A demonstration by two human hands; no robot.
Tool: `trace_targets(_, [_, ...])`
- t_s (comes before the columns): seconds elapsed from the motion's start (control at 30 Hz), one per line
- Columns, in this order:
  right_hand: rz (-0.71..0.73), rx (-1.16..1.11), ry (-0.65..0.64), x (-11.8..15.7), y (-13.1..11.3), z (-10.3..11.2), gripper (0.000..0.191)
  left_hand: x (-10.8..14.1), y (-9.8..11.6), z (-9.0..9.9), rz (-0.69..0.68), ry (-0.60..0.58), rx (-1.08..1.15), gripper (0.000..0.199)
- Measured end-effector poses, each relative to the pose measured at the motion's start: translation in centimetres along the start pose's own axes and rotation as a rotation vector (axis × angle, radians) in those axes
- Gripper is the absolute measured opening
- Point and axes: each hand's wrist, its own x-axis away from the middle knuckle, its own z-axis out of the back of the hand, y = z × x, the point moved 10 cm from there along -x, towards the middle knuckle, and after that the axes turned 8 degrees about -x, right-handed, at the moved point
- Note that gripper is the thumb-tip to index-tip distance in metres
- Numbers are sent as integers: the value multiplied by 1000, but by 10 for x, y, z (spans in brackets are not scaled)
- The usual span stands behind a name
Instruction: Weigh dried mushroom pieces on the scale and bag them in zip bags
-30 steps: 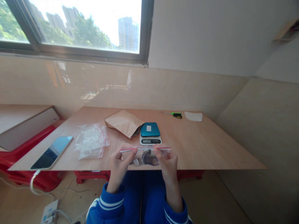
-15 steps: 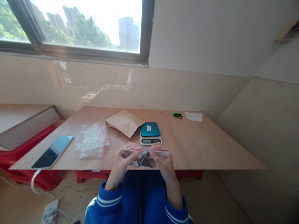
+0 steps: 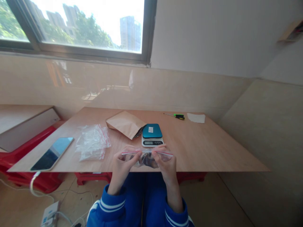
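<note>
**A Zip Bag (image 3: pixel 147 158) Was Held Up Near a Kitchen Scale (image 3: pixel 152 135)**

A big window (image 3: pixel 78 28) showed trees and tall buildings, far past the kitchen scale. The scale sat near the middle of a wide wooden table (image 3: pixel 208 154), and its blue top had a small white label. Left of the scale lay a brown paper envelope (image 3: pixel 124 124), touching it or very nearly. Farther left was a crumpled clear plastic bag (image 3: pixel 92 142), then a phone (image 3: pixel 52 153) lying face up. Right of the scale, near the far table edge, were a small green-handled screwdriver (image 3: pixel 178 116) and a white paper scrap (image 3: pixel 196 118).

Just in front of the scale, the zip bag hung in the air, with dark lumps (image 3: pixel 148 160) inside. The left hand (image 3: pixel 120 167) and right hand (image 3: pixel 167 165) each pinched its red-striped top — fingers closed, bag held tight.
</note>
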Motion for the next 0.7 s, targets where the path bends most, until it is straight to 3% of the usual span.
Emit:
trace_targets(0.13, [-41, -102, -33, 1, 7, 0, 8, 0, -1, -5, 25, -28, 21, 15])
trace_targets(0.27, [-125, -220, -114, 4, 15, -5, 6, 2, -13, -15, 161, -97, 113, 20])
trace_targets(0.37, [-201, -273, -134, 7, 19, -10, 16, 5, -19, -17, 230, -100, 159, 26])
trace_targets(0.7, [-315, -270, -61, 8, 29, -14, 21, 3, -9, -23, 167, -148, 143, 23])
